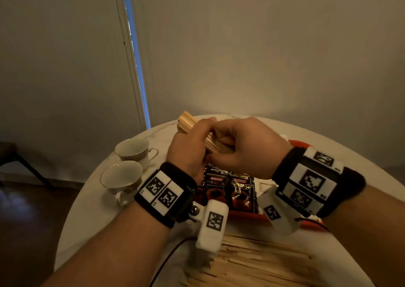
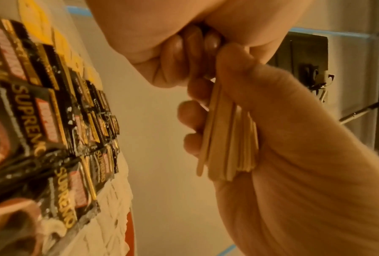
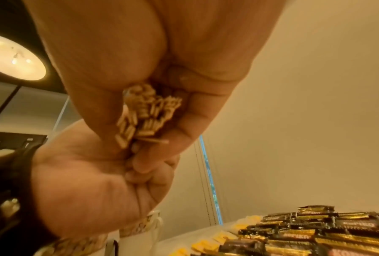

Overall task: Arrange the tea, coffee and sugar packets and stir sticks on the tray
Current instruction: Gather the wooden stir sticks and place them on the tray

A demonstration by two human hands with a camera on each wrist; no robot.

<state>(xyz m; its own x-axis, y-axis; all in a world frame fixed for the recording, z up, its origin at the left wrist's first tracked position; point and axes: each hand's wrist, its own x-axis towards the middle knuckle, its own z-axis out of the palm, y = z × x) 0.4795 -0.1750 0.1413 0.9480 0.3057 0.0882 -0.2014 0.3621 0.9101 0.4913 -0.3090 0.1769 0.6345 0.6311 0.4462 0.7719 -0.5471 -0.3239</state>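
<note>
Both hands hold one thick bundle of wooden stir sticks (image 1: pixel 186 124) in the air above the red tray (image 1: pixel 248 218). My left hand (image 1: pixel 189 149) grips the bundle's far part, its fingers (image 2: pixel 189 121) curled round the sticks (image 2: pixel 227 138). My right hand (image 1: pixel 246 147) grips the near part, and the stick ends (image 3: pixel 144 117) poke out of its fist. Black and red coffee packets (image 1: pixel 228 188) lie in rows on the tray below the hands. Yellow packets (image 2: pixel 37 24) lie beyond them. A white sugar packet (image 1: pixel 266 184) shows to the right of the coffee.
A large loose pile of stir sticks (image 1: pixel 258 262) lies on the round white table (image 1: pixel 87 216) at the near edge. Two gold-trimmed cups (image 1: pixel 133 151) (image 1: pixel 121 177) stand left of the tray. A dark cable (image 1: pixel 168 256) runs off the table's near side.
</note>
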